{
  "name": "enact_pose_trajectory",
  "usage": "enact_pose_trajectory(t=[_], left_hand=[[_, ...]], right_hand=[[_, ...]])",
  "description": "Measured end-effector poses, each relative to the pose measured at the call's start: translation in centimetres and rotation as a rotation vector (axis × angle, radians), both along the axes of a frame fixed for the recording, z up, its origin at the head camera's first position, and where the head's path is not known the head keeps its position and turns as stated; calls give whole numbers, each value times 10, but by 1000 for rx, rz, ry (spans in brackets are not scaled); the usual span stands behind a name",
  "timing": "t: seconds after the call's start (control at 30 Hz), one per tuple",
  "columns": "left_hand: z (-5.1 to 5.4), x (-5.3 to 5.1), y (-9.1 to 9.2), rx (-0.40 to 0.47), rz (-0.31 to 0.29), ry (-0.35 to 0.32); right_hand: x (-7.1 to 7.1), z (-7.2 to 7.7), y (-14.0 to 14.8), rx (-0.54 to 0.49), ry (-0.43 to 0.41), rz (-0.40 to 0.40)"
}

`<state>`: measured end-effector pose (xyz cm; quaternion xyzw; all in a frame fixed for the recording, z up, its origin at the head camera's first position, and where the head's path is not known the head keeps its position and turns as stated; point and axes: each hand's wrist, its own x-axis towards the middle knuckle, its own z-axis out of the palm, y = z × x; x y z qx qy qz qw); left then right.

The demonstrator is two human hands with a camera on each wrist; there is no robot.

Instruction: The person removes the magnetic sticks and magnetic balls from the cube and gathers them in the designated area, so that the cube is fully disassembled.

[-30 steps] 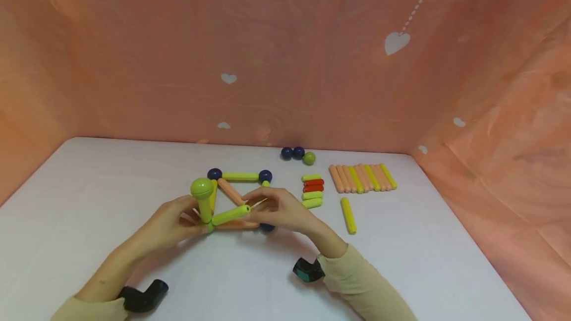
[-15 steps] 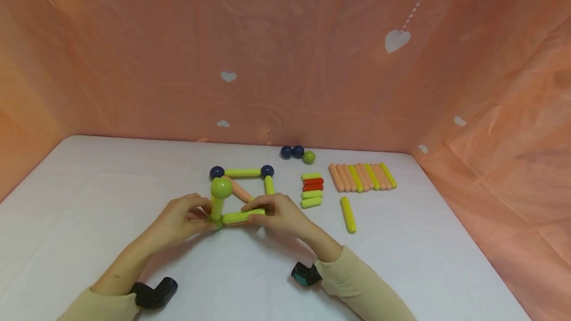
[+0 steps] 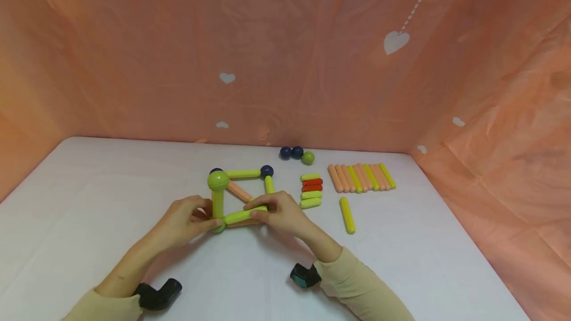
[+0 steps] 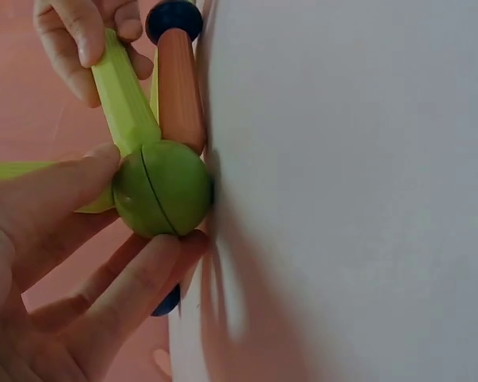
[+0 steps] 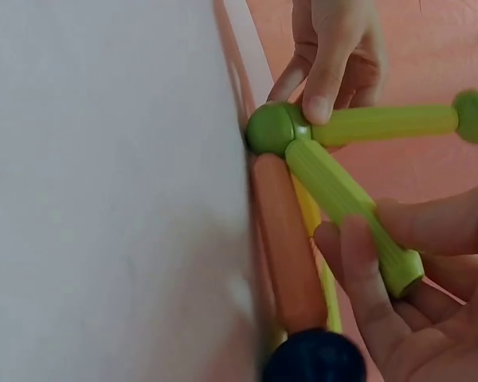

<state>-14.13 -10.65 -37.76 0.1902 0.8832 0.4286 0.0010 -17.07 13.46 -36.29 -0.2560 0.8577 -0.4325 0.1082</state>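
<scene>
In the left wrist view, my left hand (image 4: 80, 263) holds a green ball (image 4: 171, 191) low on the table between thumb and fingers. From it an upright lime rod (image 3: 217, 204) rises to another green ball (image 3: 218, 181). My right hand (image 3: 282, 214) pinches a second lime rod (image 5: 342, 195), which slants up from the low ball. Its far end is free in the right wrist view. Beneath that rod an orange rod (image 5: 291, 247) runs to a navy ball (image 5: 315, 362). Behind, an orange diagonal rod (image 3: 239, 191) crosses the frame, with another navy ball (image 3: 266, 171) at the back corner.
To the right lie a short stack of green and red rods (image 3: 311, 188) and a row of orange and yellow rods (image 3: 362, 178). A single yellow rod (image 3: 347, 215) lies nearer. Two navy balls (image 3: 286, 153) and a green ball (image 3: 308, 157) sit at the back.
My left hand has shifted right with the low green ball, and the upright rod leans less. My right hand, earlier beside the slanting rod's free end, now pinches that rod.
</scene>
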Motion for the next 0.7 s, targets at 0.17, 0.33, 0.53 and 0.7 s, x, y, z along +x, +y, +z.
enact_pose_trajectory(t=[0.17,0.33,0.53,0.7], left_hand=[[0,1,4,17,20,5],[1,0,7,17,22,44],[1,2,6,7,38,23],[-1,5,5,-4,61,5]], right_hand=[[0,-2,6,-114,-150,-35],[-3,2,15,-282,-285,-169],[-2,9,32,-276,-229,-235],[3,8,50,-231,-212,-317]])
